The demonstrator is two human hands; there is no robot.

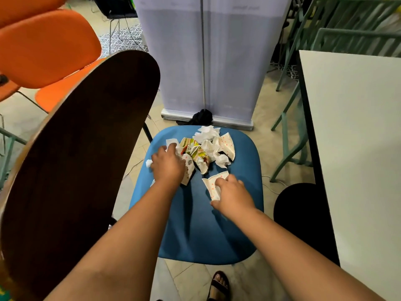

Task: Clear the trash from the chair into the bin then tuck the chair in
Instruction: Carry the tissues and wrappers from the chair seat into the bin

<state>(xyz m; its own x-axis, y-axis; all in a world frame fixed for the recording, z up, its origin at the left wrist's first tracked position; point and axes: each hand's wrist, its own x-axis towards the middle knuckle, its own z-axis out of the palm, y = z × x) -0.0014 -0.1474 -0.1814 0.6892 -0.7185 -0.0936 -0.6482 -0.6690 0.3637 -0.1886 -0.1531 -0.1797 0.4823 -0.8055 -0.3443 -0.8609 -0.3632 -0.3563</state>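
Two bare hands reach down onto the blue seat of a chair (195, 224) strewn with litter. The left hand (168, 165), palm down, lies over the near-left edge of the trash pile (206, 148), its fingers curled onto a piece of white paper (171, 141) and the hand covering part of a crumpled paper cup (188, 170) marked with a small dark emblem; how firmly it grips cannot be told. The right hand (233, 195) pinches a flattened paper cup with orange dots (213, 184), which lies apart from the main heap, nearer the person and just under the fingers and thumb.

Beyond both hands, toward the far edge of the seat, lies the rest of the pile: a colourful crumpled wrapper (193, 149), white tissues (207, 132) and another dotted cup (227, 145) lying on its side. A small scrap of tissue (148, 163) sits at the seat's left rim, just beside the left hand.

The chair's dark wooden backrest (82, 159) rises at left. A black bin (299, 209) stands on the floor to the right of the seat, partly under the edge of a white table (358, 148). Orange chairs (47, 46) stand at upper left, a roll-up banner (206, 55) stands behind the chair, and a sandalled foot (219, 284) shows on the tiled floor below.
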